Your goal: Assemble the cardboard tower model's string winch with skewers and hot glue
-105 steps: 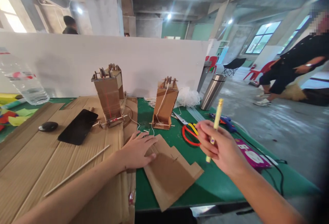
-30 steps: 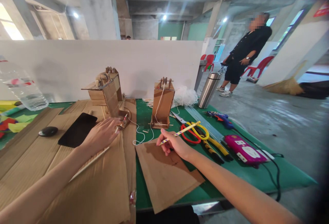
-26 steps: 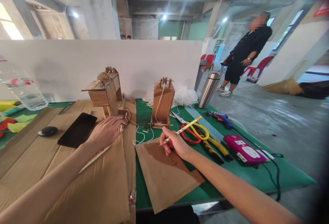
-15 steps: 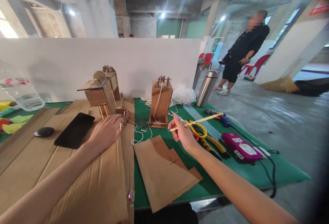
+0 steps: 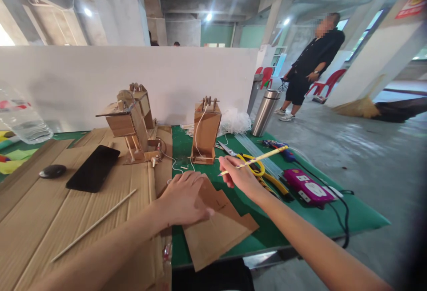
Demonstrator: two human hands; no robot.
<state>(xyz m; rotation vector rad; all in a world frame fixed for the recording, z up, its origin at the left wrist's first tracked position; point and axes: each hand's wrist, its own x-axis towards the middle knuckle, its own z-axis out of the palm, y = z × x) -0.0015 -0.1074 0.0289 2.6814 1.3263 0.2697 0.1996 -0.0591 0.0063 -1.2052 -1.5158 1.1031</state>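
Your left hand (image 5: 184,198), unclenched, lies over the notched cardboard piece (image 5: 218,228); your right hand (image 5: 240,177) grips the yellow pencil (image 5: 256,159). Cardboard piece: on green table (image 5: 273,228), below the scissors (image 5: 251,163).

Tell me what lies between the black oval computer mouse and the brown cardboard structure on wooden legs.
A flat black rectangular phone lies on the cardboard sheet between the mouse and the structure, as the head view shows.

The left hand (image 5: 183,200) has moved off the larger cardboard tower (image 5: 138,124), toward four o'clock, onto the flat cardboard piece's (image 5: 223,233) ten o'clock side.
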